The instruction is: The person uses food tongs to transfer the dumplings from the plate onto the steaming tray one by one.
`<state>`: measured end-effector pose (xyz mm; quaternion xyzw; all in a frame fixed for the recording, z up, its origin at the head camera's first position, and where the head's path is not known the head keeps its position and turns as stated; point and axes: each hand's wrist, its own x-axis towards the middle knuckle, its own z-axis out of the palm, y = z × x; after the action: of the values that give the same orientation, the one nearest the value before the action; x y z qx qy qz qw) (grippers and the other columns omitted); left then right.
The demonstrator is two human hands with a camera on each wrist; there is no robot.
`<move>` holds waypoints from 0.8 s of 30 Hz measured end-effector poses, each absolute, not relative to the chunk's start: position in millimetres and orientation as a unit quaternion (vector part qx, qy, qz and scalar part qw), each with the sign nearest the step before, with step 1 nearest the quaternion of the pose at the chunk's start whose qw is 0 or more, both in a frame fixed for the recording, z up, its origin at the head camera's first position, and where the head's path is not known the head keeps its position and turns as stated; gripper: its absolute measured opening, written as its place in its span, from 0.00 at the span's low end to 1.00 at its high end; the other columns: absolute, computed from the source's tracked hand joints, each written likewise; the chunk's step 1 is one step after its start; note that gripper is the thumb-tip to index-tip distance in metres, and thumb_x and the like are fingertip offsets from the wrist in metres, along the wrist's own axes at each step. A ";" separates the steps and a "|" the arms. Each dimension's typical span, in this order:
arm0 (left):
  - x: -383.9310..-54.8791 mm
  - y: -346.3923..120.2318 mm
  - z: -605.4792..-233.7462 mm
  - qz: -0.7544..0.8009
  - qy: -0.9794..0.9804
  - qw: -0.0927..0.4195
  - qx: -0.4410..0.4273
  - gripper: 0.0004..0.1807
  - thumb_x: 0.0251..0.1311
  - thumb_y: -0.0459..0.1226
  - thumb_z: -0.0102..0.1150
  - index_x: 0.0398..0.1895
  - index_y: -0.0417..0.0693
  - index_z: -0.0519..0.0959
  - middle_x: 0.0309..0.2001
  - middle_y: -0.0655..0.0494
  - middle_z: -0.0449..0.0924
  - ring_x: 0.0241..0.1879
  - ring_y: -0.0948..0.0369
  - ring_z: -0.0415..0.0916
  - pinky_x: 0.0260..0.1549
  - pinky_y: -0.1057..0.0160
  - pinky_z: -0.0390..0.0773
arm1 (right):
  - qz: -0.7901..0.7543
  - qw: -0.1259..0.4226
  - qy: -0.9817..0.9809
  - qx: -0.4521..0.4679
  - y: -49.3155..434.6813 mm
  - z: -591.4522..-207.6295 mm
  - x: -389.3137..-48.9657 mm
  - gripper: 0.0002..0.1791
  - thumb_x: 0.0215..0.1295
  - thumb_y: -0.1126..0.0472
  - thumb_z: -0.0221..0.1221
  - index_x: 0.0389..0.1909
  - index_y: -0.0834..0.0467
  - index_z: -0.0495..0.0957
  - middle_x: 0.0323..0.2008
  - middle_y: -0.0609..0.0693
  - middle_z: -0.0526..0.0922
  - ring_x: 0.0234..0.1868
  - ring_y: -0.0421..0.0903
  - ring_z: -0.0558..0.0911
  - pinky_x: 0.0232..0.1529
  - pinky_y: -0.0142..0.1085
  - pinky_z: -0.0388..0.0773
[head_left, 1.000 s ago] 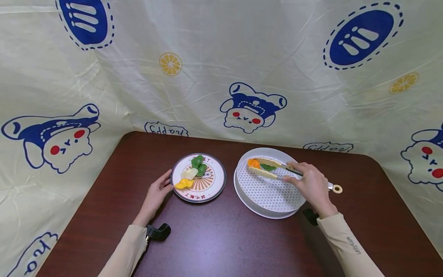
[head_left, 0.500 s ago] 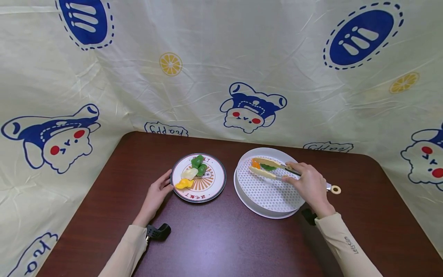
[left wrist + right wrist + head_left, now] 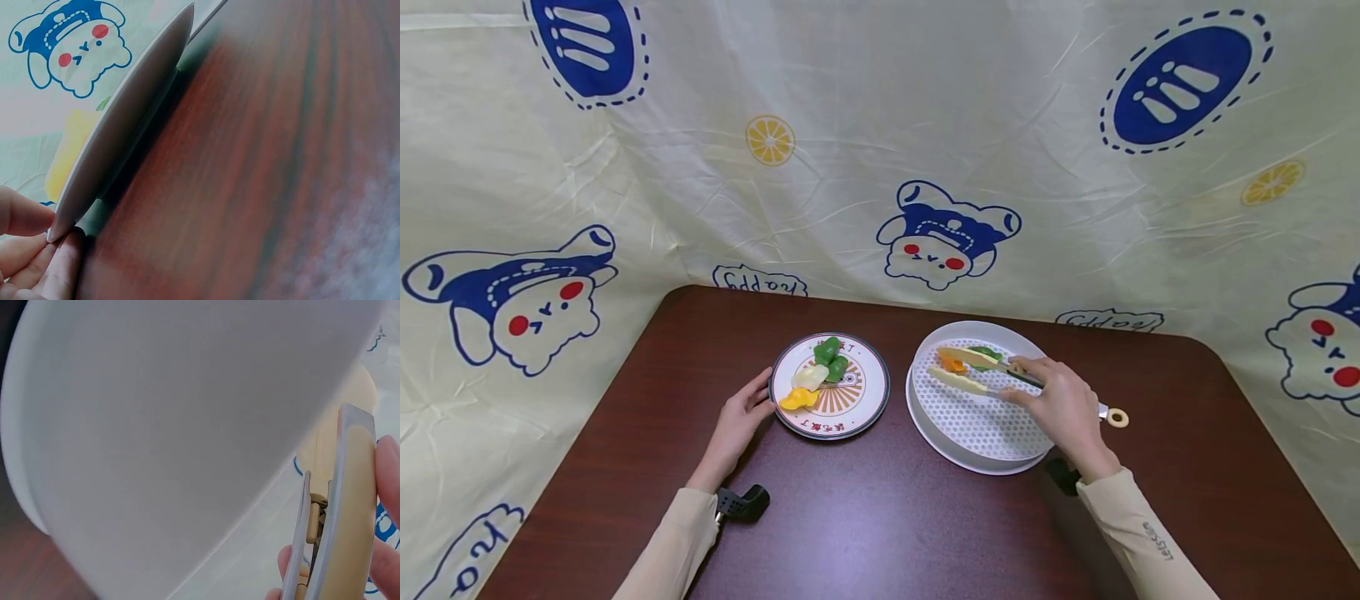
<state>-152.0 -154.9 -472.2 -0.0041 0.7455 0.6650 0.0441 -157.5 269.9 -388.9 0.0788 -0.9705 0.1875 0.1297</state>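
Observation:
My left hand (image 3: 737,425) pinches the left rim of a round printed plate (image 3: 867,400); in the left wrist view its thumb lies over the rim and fingers lie beneath. On the plate are green pieces (image 3: 831,358), a whitish piece (image 3: 810,377) and a yellow piece (image 3: 799,398). My right hand (image 3: 1063,408) grips kitchen tongs (image 3: 958,381) with cream tips, which reach into a round white perforated basket (image 3: 992,425). The spread tips lie on either side of an orange piece (image 3: 953,362). A green piece (image 3: 985,354) lies beside it, partly behind the upper tip.
The basket sits in a wider white base (image 3: 940,448) on the dark brown table (image 3: 850,525). Behind the table's far edge hangs a pale printed sheet (image 3: 820,225). In the right wrist view the basket's white wall (image 3: 156,425) fills most of the frame.
My right hand and the tongs have shifted left and slightly nearer. The green piece shows more to the far side, and the orange piece sits slightly nearer. My left hand and plate stay put.

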 end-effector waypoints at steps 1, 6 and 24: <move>-151.8 -154.9 -471.9 0.665 0.746 0.045 -0.004 0.30 0.66 0.27 0.47 0.72 0.38 0.56 0.69 0.41 0.58 0.65 0.49 0.61 0.52 0.75 0.66 | 0.188 0.130 -0.970 0.082 268.5 -388.9 -156.9 0.30 0.49 0.54 0.72 0.53 0.61 0.80 0.46 0.60 0.82 0.44 0.58 0.78 0.27 0.45 0.70; -151.8 -154.5 -472.5 0.665 0.745 0.045 -0.006 0.30 0.66 0.26 0.47 0.72 0.37 0.57 0.69 0.41 0.59 0.64 0.49 0.62 0.51 0.76 0.66 | 0.191 0.129 -0.968 0.093 261.3 -388.6 -154.4 0.30 0.48 0.53 0.72 0.53 0.61 0.80 0.45 0.59 0.82 0.42 0.57 0.79 0.28 0.47 0.72; -152.4 -155.2 -473.9 0.675 0.736 0.045 0.005 0.30 0.67 0.26 0.46 0.72 0.36 0.56 0.70 0.41 0.58 0.65 0.49 0.61 0.50 0.78 0.66 | 0.202 0.185 -0.955 0.112 250.1 -374.3 -146.4 0.29 0.45 0.54 0.74 0.50 0.60 0.81 0.42 0.58 0.83 0.41 0.57 0.79 0.30 0.49 0.72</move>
<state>-152.4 -155.2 -473.9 0.0053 0.7363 0.6751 0.0453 -146.4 250.1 -374.3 0.1122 -0.9553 0.2018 0.1847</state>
